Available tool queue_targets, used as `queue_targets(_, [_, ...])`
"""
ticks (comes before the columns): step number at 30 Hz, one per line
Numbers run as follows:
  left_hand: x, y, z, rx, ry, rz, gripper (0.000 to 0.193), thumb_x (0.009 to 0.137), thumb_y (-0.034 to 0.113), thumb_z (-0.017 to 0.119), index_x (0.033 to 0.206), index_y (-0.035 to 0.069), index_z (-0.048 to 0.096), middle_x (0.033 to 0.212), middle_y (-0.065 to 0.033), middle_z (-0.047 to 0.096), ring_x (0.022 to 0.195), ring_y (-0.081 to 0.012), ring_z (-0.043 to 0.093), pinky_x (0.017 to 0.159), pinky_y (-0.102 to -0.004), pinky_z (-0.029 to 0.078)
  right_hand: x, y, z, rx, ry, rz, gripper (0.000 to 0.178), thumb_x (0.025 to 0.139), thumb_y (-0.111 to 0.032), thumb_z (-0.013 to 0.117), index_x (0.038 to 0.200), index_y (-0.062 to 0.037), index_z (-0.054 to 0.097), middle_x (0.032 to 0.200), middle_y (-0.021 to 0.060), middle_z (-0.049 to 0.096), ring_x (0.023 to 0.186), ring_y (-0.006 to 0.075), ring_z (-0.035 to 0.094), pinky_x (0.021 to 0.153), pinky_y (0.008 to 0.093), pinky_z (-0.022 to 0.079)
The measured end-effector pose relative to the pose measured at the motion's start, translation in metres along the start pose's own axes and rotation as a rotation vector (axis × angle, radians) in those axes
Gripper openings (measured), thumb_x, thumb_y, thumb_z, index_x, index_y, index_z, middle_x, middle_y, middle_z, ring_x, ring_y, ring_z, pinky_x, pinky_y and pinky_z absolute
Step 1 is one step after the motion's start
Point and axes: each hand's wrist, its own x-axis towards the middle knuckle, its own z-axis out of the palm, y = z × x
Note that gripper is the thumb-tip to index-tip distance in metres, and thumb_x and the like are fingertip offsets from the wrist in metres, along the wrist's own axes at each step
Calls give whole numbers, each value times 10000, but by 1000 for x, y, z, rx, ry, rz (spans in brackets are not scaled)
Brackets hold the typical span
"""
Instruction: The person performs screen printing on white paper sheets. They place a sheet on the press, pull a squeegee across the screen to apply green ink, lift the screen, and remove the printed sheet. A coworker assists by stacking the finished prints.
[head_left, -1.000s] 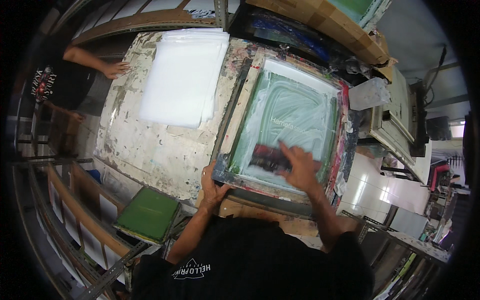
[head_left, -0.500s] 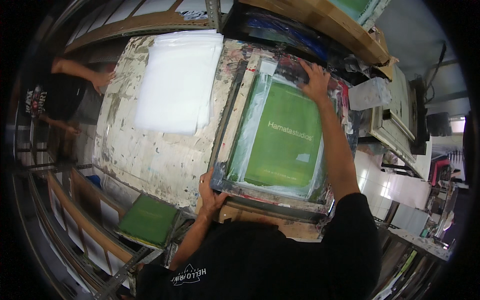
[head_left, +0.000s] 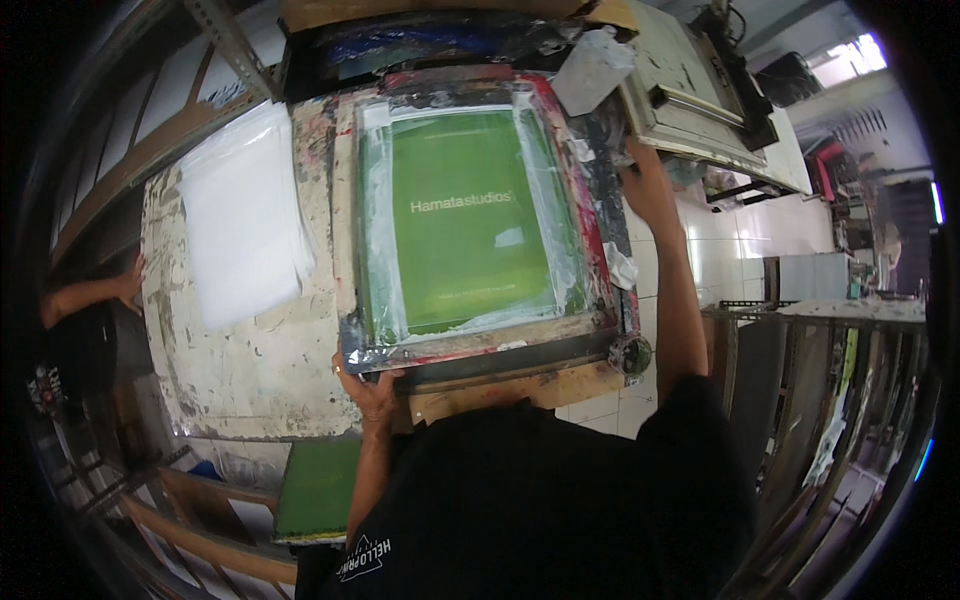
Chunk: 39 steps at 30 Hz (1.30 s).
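Note:
A screen-printing frame with a green mesh lies on the worktable before me. Pale printed lettering and whitish smears show on the mesh. My left hand grips the frame's near left corner, thumb and fingers around it. Beyond the frame's right side, my right hand reaches among dark, crumpled items at the table edge; its fingers are partly hidden there. Close by it stands a cloudy plastic container. To the left of the frame rests a stack of white sheets.
Another person's hand touches the left edge of the paint-stained worktable. A second green screen leans near my left forearm. A small round jar sits by the frame's near right corner. Racks stand at right.
The view has turned to the right. My right hand has left the frame's far edge and moved right, toward the table's side. My left hand remains at the near left corner.

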Motion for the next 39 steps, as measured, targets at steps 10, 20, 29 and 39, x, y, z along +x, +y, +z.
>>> queue_targets(10, [53, 98, 14, 166, 39, 356, 769, 668, 226, 944, 1261, -36, 530, 1144, -86, 547, 1047, -244, 543, 963, -367, 441, -197, 42, 46, 423, -66, 124, 410, 941, -158, 609, 1339, -60, 609, 1163, 156, 702, 1050, 372, 669, 924, 459, 547])
queue_targets(20, [44, 105, 13, 158, 58, 223, 726, 662, 182, 939, 1231, -6, 530, 1091, -87, 565, 985, -221, 547, 917, -347, 456, -170, -212, 57, 2769, -70, 810, 646, 1018, -531, 384, 1492, -100, 467, 1536, 120, 471, 1424, 339, 405, 1223, 555, 241])
queue_targets(29, [38, 106, 7, 275, 88, 235, 798, 631, 312, 967, 1222, -41, 563, 1107, -132, 557, 1013, -285, 553, 939, -399, 451, -129, -170, 72, 2628, -123, 963, 689, 1012, -560, 360, 1509, -87, 425, 1559, 137, 430, 1423, 357, 390, 1219, 572, 232])
queue_targets(39, [35, 108, 10, 288, 62, 206, 860, 610, 373, 959, 1251, -59, 581, 1167, -149, 568, 1064, -305, 547, 959, -428, 428, -104, -177, 99, 2438, -144, 1101, 673, 1017, -540, 363, 1508, -85, 428, 1556, 139, 435, 1418, 357, 398, 1216, 575, 238])
